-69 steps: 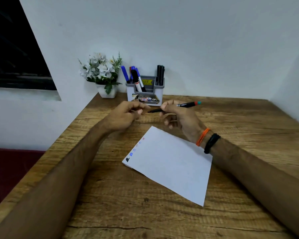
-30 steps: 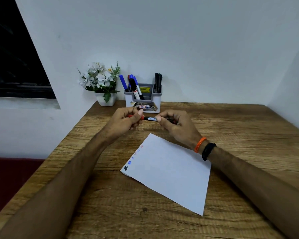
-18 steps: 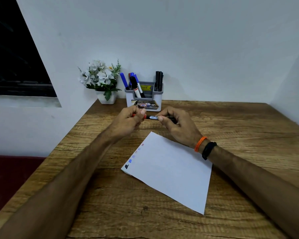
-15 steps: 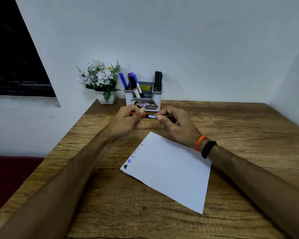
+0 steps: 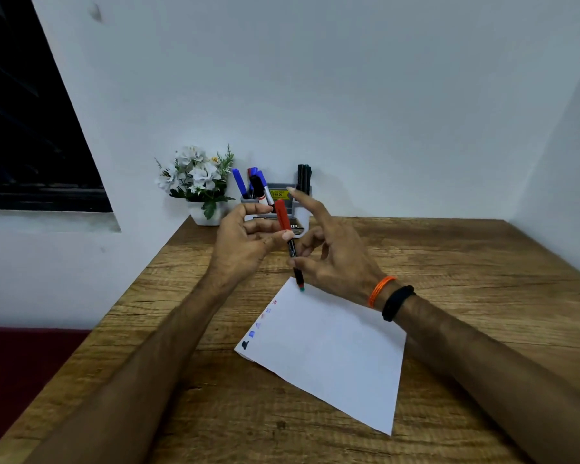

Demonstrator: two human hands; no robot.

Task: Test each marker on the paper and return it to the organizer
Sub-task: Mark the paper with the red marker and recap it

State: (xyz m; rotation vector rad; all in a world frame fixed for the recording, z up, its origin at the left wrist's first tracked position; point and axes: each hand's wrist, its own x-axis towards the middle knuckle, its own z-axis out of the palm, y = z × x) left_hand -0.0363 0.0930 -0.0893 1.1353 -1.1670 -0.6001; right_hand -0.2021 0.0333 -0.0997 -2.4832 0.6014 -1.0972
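Note:
A black marker (image 5: 292,250) with a red cap (image 5: 283,216) stands nearly upright between my hands, its teal end just above the far corner of the white paper (image 5: 332,349). My left hand (image 5: 245,249) pinches it just below the cap. My right hand (image 5: 339,262) has its thumb on the lower barrel with curled fingers behind it, and its index finger points straight up. Small red, blue and black test marks (image 5: 258,324) run along the paper's left edge. The grey organizer (image 5: 300,212) stands at the back against the wall, holding blue, red and black markers.
A white pot of white flowers (image 5: 198,182) stands left of the organizer. The wooden table (image 5: 466,269) meets walls at the back and right; its left edge drops beside a dark window. Orange and black bands sit on my right wrist.
The marker has swung from lying level between both hands to nearly upright, red cap on top. My right index finger has lifted off it and straightened.

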